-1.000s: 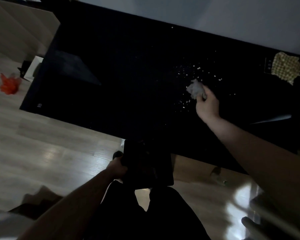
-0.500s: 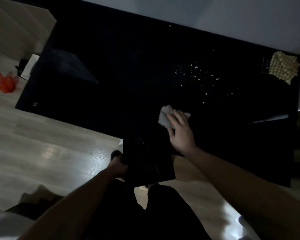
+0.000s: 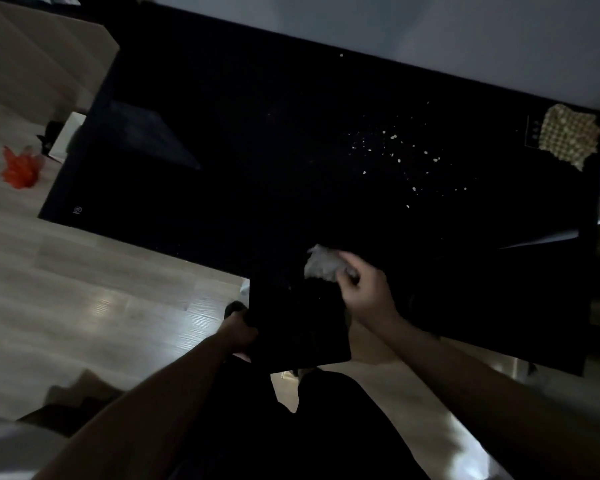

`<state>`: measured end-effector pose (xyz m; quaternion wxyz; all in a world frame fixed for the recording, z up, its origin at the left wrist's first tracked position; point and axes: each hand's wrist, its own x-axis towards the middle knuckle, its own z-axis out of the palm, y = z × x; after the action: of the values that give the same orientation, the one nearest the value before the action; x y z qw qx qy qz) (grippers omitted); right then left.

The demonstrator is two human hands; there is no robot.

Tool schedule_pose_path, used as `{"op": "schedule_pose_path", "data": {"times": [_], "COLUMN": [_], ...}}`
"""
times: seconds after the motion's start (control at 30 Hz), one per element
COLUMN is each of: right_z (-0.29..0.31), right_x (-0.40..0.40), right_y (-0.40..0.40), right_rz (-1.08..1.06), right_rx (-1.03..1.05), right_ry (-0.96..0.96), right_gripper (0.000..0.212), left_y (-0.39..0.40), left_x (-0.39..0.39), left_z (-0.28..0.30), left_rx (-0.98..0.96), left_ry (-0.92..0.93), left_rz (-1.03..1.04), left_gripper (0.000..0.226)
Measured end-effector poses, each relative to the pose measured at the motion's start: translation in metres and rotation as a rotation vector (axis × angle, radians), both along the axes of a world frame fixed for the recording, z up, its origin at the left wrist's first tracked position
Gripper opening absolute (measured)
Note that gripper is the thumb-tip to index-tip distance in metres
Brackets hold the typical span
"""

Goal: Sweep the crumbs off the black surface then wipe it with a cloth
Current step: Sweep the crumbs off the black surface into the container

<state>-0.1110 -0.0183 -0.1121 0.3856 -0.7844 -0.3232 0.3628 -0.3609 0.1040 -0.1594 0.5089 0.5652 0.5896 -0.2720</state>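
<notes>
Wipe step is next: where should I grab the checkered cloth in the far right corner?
Probably pinch the checkered cloth at its near, ragged corner, coming from the crumb side. It lies flat against the black surface's far right corner, so its other edges are harder to reach.

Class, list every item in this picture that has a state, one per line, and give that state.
Black table surface: partly swept.
Pale scattered crumbs: loose on the surface.
Crumpled grey-white tissue: bunched, at the near edge.
Right hand: grips the tissue.
Flat black tray: held below the table edge.
Left hand: grips the tray.
Yellow checked cloth: lying unused at the far right corner.
</notes>
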Motion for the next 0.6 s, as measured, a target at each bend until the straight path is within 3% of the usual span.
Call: {"op": "schedule_pose_path", "data": {"times": [0.27,0.4,0.6], "right_z": [0.003,-0.006,-0.044], "right_x": [0.144,0.201,0.245], "right_y": [0.099,0.141,0.178], "right_rz": [-0.238,-0.260,-0.126], "right_rx": [-0.054,-0.096,-0.236], "right_ry": [-0.263,-0.300,-0.395], "right_gripper": [0.041,0.043,0.046], "left_y": [0.006,0.007,0.008], "left_x": [0.002,0.004,-0.006], "left_z": [-0.008,-0.009,-0.024], "left_rx": [0.003,0.017,-0.008], "left_ry": [0.025,0.052,0.074], "left_rz": [-0.013,0.013,0.021], "left_gripper": [0.043,0.039,0.056]}}
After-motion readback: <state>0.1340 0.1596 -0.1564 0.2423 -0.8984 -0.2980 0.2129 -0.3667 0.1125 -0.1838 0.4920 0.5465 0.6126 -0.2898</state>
